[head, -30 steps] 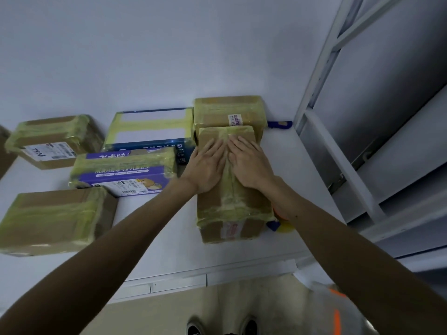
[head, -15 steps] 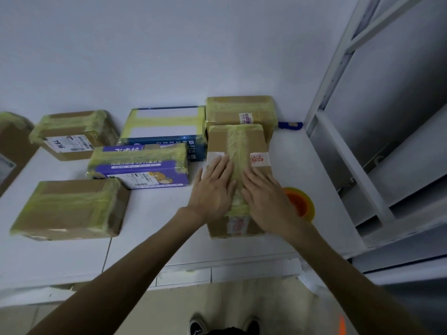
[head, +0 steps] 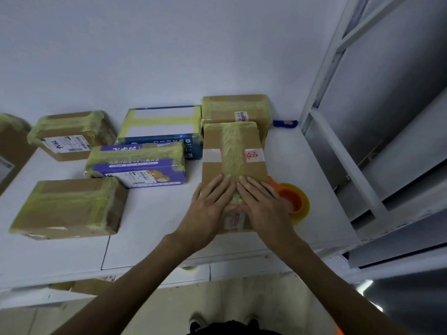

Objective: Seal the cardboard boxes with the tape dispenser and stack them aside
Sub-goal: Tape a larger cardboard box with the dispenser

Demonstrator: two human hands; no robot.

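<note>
- Fingers straight, left hand (head: 208, 210) and right hand (head: 264, 205) press the cardboard box (head: 233, 153) at its end nearest the bench (head: 150, 238) front edge.
- The tape dispenser (head: 298, 201) is partly hidden by the right hand.

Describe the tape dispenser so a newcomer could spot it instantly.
Go to the right end of the white table, beside the grey metal rack. There a long brown box lies under the left hand and right hand, with the tape dispenser just right of them. It is the only round thing: an orange core inside a yellow-green tape ring.
</note>
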